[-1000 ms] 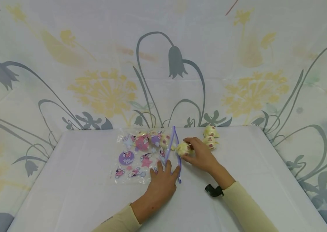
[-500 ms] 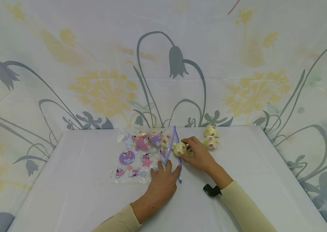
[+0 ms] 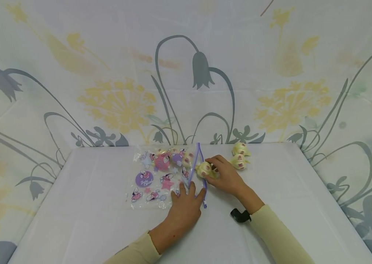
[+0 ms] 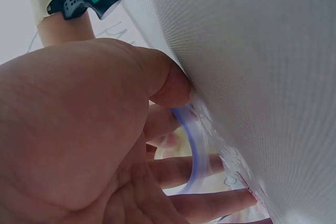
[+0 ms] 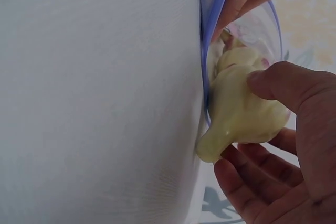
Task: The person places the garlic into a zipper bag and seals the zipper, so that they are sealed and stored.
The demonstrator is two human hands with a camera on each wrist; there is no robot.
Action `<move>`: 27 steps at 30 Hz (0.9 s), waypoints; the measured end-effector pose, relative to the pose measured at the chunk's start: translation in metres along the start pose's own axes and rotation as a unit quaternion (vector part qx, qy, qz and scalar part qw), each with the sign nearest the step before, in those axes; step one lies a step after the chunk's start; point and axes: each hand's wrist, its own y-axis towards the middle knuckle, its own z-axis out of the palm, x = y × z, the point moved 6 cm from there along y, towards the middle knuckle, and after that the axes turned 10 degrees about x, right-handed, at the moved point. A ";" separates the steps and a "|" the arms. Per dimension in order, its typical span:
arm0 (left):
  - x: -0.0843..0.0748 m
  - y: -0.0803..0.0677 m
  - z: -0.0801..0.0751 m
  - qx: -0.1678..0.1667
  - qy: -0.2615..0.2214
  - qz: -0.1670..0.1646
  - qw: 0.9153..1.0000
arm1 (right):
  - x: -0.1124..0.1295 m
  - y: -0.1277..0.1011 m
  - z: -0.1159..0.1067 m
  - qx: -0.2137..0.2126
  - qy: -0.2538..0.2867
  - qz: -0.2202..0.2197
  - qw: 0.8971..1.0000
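- Toy (image 3: 205, 169), a soft pale-yellow figure, sits right at the purple-rimmed mouth of the zip bag (image 3: 159, 176), pinched by the right hand (image 3: 226, 177); a second ago it lay a little further out from that rim, so it has been eased toward the opening.
- In the right wrist view the toy (image 5: 244, 111) is partly past the bag's blue-violet rim, its narrow end still outside, with thumb and fingers (image 5: 262, 174) curled round it.
- Left hand (image 3: 186, 205) rests at the near end of the bag's mouth, unmoved over the last second; the left wrist view shows its thumb and straightish fingers (image 4: 210, 203) spreading the rim, so the mouth is kept agape.
- Judging by this, the insertion is under way but not finished.
- Inside the bag, further from the mouth, lie a few similar toys among the printed cartoon stickers.
- Two more toys (image 3: 239, 156) wait on the white worktop (image 3: 90, 220), just beyond the right hand, away from the bag's mouth.
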 end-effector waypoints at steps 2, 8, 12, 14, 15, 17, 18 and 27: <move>0.000 -0.001 0.000 -0.003 0.001 0.000 1.000 | 0.000 0.002 0.001 0.001 -0.004 -0.002 1.000; 0.001 -0.001 -0.001 -0.007 -0.001 0.001 1.000 | -0.002 0.010 0.004 0.008 0.000 0.001 1.000; 0.001 -0.002 -0.001 -0.007 -0.004 0.000 1.000 | -0.001 0.015 0.007 0.013 0.018 0.000 1.000; 0.001 -0.002 -0.002 -0.006 -0.005 -0.001 1.000 | -0.001 0.018 0.010 0.018 0.023 0.002 1.000; 0.001 -0.002 -0.002 -0.007 -0.005 -0.001 1.000 | 0.000 0.020 0.011 0.019 0.023 0.002 1.000; 0.001 -0.002 -0.003 -0.006 -0.005 -0.001 1.000 | 0.001 0.023 0.013 0.022 0.020 0.005 1.000; 0.000 -0.002 -0.003 -0.006 -0.005 -0.001 1.000 | 0.002 0.025 0.014 0.024 0.018 0.006 1.000; 0.000 -0.002 -0.002 0.000 -0.003 0.003 1.000 | 0.002 0.037 0.017 0.025 0.042 0.026 0.998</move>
